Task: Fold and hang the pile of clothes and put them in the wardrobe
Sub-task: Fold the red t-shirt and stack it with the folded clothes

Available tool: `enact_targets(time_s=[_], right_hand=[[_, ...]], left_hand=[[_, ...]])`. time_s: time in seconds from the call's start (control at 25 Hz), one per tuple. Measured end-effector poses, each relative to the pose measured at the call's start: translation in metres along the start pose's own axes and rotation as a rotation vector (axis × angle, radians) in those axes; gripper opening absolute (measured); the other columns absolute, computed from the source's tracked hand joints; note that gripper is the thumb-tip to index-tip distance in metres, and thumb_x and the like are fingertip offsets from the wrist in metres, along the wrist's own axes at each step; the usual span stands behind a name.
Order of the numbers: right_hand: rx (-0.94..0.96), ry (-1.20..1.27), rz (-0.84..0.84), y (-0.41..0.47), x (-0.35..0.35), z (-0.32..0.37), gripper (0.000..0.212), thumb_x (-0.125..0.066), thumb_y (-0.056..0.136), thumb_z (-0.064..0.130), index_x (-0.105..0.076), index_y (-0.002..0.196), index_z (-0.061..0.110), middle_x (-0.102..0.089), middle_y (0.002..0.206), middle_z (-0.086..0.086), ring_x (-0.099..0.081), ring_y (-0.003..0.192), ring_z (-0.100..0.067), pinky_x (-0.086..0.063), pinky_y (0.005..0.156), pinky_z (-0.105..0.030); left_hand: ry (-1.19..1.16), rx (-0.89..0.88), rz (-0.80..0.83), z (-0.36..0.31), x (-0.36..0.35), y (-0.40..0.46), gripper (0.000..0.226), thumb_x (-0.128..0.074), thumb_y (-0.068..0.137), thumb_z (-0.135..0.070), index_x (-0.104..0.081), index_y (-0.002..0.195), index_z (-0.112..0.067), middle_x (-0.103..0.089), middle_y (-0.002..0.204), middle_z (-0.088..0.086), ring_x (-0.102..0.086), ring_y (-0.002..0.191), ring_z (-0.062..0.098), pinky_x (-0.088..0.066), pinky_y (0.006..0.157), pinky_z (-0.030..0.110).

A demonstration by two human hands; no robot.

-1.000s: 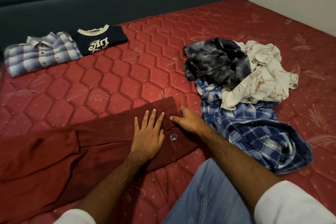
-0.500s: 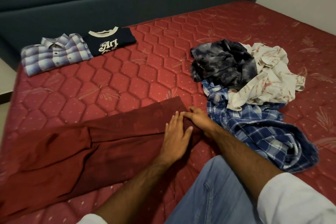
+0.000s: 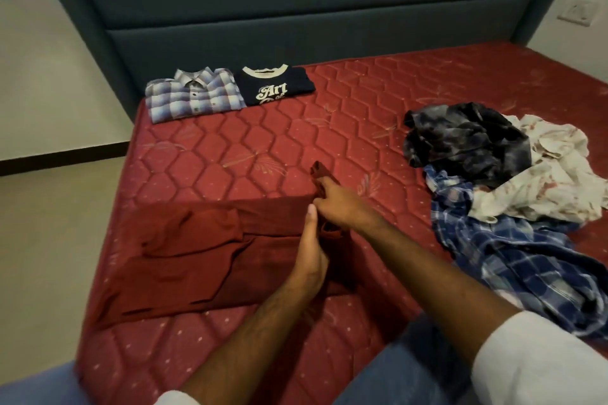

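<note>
Maroon shirt (image 3: 197, 256) mid-fold at frame centre: right hand (image 3: 339, 204) pinches its edge, left hand (image 3: 309, 250) pressing flat; next, carry the edge leftward

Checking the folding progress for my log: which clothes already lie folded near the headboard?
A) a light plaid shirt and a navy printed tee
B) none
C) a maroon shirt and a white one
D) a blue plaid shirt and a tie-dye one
A: the light plaid shirt and navy tee lie folded side by side near the headboard.
</note>
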State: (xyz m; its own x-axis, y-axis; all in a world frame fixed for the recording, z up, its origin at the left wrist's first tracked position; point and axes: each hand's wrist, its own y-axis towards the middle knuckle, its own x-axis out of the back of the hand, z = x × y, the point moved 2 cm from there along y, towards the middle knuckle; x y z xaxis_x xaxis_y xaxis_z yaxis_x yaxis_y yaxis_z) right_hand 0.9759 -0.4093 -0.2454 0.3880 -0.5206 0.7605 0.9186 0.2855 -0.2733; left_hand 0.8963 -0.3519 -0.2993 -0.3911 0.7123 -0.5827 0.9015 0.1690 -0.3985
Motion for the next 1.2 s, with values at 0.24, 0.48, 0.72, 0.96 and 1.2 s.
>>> enact_targets(time_s=[0.24,0.48,0.72,0.96,1.2], right_hand=[[0.032,-0.253,0.102,-0.003,-0.089,0.070,0.048,-0.047,0.098,0.039,-0.044,0.138,0.012,-0.061,0.131,-0.020,-0.060,0.120,-0.041,-0.049,0.092,-0.043],[0.045,-0.182,0.194,0.000,-0.118,0.082,0.056,-0.047,0.095,0.039,-0.036,0.144,0.016,-0.067,0.121,-0.019,-0.071,0.099,-0.039,-0.059,0.083,-0.045],[0.009,0.261,-0.020,0.012,-0.076,0.024,0.030,-0.061,0.098,0.030,-0.055,0.126,0.022,-0.071,0.090,-0.006,-0.067,0.058,-0.020,-0.050,0.052,-0.027],[-0.188,0.094,-0.089,0.019,-0.075,-0.040,0.041,-0.071,0.089,0.034,-0.058,0.117,0.008,-0.061,0.117,-0.014,-0.061,0.111,-0.032,-0.043,0.081,-0.030],[-0.251,0.096,-0.092,0.024,-0.074,-0.044,0.061,-0.074,0.086,0.044,-0.050,0.126,0.004,-0.059,0.127,-0.015,-0.060,0.115,-0.034,-0.051,0.092,-0.038]], left_hand=[[0.026,0.027,-0.121,-0.053,0.092,-0.004,0.041,-0.037,0.108,-0.038,-0.066,0.119,-0.012,-0.075,0.101,0.010,-0.072,0.086,0.019,-0.057,0.071,0.032],[0.154,-0.002,-0.096,-0.073,0.141,0.004,0.031,-0.045,0.106,-0.019,-0.054,0.132,-0.003,-0.066,0.117,0.019,-0.067,0.093,0.016,-0.057,0.071,0.021],[0.638,0.017,-0.108,-0.085,0.157,0.005,0.047,-0.062,0.099,-0.019,-0.038,0.138,-0.028,-0.061,0.107,0.004,-0.059,0.077,0.010,-0.047,0.050,0.023],[0.952,-0.173,0.051,-0.081,0.141,0.031,0.081,-0.070,0.078,0.017,-0.041,0.147,-0.015,-0.052,0.139,0.004,-0.053,0.128,0.019,-0.042,0.106,0.023],[1.418,-0.304,-0.068,-0.096,0.152,0.023,0.067,-0.061,0.085,0.002,-0.046,0.149,-0.012,-0.046,0.133,0.011,-0.055,0.120,0.028,-0.040,0.107,0.030]])
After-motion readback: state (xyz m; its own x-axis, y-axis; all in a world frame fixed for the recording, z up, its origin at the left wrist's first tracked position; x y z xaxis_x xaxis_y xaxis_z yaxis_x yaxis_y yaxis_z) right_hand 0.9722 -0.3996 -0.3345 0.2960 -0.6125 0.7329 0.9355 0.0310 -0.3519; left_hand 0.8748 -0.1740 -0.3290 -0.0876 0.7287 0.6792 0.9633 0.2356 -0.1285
